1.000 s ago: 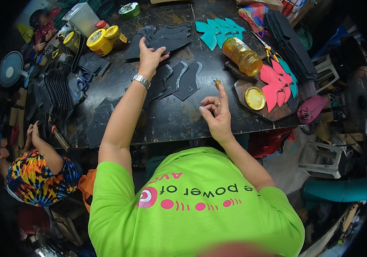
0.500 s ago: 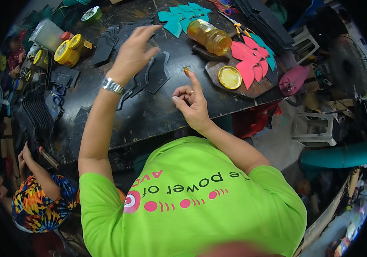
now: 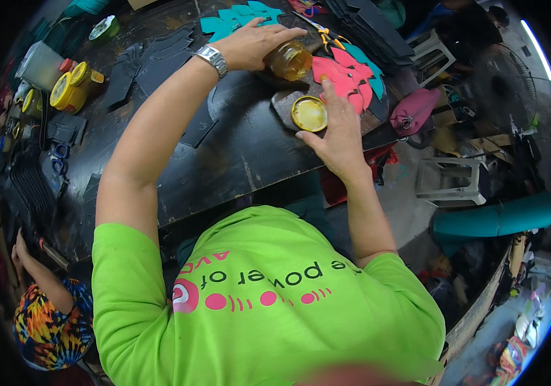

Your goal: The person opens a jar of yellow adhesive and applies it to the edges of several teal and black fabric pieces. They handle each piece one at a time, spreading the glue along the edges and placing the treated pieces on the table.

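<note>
From the head camera, looking down over the green shirt (image 3: 269, 309), both arms reach out across the dark work table (image 3: 237, 154). The left hand (image 3: 253, 44) lies on top of an amber jar (image 3: 290, 60) resting on its side at the far part of the table; the fingers curl over the jar's upper side, so the hand grips it from above. A metal wristwatch (image 3: 212, 58) sits on that wrist.

The right hand (image 3: 338, 132) is just beside the yellow lid (image 3: 309, 113), which lies flat on the table, slightly nearer the person than the jar. The fingertips touch the lid's right edge and the pink foam cut-outs (image 3: 345, 76) beyond it; the fingers are spread loosely, holding nothing.

Teal cut-outs (image 3: 240, 16) lie behind the left hand. Black shaped pieces (image 3: 153, 61) are scattered to the left, with yellow tins (image 3: 70, 90) further left still. At the lower left a second person in a multicoloured shirt (image 3: 47, 331) sits below the table edge.
</note>
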